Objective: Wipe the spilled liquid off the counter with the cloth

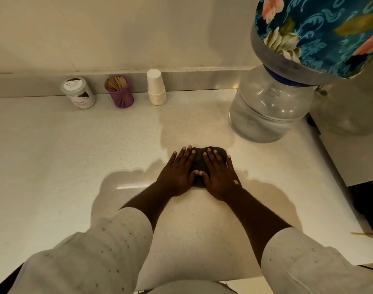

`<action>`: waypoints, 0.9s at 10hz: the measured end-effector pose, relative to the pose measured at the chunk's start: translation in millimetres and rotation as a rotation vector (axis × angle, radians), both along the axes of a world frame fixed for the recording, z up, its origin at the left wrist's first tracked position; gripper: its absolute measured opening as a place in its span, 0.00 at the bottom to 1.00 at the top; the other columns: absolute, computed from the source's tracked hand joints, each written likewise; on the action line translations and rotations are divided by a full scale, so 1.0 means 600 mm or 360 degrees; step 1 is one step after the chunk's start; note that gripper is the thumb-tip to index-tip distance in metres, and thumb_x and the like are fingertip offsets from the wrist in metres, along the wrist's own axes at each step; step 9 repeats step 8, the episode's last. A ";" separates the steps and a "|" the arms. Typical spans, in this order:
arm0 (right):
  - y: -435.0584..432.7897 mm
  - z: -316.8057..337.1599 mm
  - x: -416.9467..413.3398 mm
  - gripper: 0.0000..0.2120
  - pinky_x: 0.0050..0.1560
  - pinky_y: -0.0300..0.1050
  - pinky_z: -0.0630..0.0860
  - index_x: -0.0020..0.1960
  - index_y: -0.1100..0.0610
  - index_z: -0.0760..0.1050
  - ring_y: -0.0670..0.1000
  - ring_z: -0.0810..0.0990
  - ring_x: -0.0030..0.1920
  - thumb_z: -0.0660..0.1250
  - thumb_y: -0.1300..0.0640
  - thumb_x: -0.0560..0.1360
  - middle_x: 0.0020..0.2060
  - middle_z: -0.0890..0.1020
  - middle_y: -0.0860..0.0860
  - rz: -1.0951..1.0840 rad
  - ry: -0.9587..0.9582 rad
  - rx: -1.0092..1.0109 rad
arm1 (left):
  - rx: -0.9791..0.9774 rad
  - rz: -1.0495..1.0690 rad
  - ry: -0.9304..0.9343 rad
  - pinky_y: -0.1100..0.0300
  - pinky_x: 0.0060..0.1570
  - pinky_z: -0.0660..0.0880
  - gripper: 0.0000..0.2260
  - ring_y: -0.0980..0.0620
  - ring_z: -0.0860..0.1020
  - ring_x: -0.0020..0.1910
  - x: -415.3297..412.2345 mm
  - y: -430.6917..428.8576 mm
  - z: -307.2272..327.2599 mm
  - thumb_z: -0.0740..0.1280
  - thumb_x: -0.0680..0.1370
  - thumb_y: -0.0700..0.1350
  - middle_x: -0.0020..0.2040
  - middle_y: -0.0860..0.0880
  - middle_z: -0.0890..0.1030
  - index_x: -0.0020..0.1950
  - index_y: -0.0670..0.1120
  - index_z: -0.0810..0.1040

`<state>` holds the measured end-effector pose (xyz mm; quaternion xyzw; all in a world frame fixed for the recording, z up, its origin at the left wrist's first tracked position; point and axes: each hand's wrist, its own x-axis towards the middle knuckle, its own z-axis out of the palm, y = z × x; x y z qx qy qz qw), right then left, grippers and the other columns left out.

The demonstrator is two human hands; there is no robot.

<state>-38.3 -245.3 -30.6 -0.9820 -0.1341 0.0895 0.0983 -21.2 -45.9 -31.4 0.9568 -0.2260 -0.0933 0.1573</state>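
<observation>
Hands (199, 172) flat, fingers spread, thumbs touching — both pressing the dark cloth (204, 158) onto the wet counter (75, 155).

Jar (78, 93), toothpick holder (120, 93), cups (156, 88) — water bottle (268, 109).

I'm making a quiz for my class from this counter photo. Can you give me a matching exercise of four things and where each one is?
Things:
1. cloth
2. water jug
3. paper cups
4. toothpick holder

Places:
A. far right of the counter, under a floral cover
B. under both hands
C. by the back wall, between jar and cups
D. by the back wall, right of the purple holder

Pairs: 1-B, 2-A, 3-D, 4-C
</observation>
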 end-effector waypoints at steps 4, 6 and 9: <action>-0.020 -0.011 0.075 0.36 0.81 0.65 0.41 0.84 0.53 0.45 0.52 0.43 0.83 0.38 0.37 0.81 0.84 0.48 0.51 0.0081 0.0003 -0.0017 | 0.0060 0.0127 -0.0065 0.46 0.81 0.43 0.32 0.47 0.43 0.83 0.044 -0.018 -0.020 0.47 0.84 0.60 0.84 0.45 0.46 0.83 0.45 0.46; -0.021 -0.015 0.090 0.35 0.81 0.65 0.42 0.84 0.53 0.46 0.52 0.43 0.83 0.41 0.38 0.82 0.84 0.49 0.51 0.0096 -0.0021 -0.0026 | 0.0065 0.0133 -0.0066 0.47 0.81 0.42 0.33 0.47 0.43 0.83 0.055 -0.021 -0.020 0.44 0.83 0.62 0.84 0.44 0.46 0.83 0.45 0.45; -0.015 -0.010 0.083 0.33 0.81 0.64 0.39 0.84 0.54 0.44 0.53 0.42 0.83 0.43 0.40 0.84 0.84 0.48 0.53 0.0066 -0.0026 -0.0058 | 0.0043 0.0133 -0.0077 0.47 0.81 0.41 0.33 0.47 0.41 0.83 0.050 -0.020 -0.009 0.43 0.83 0.61 0.84 0.44 0.45 0.83 0.44 0.45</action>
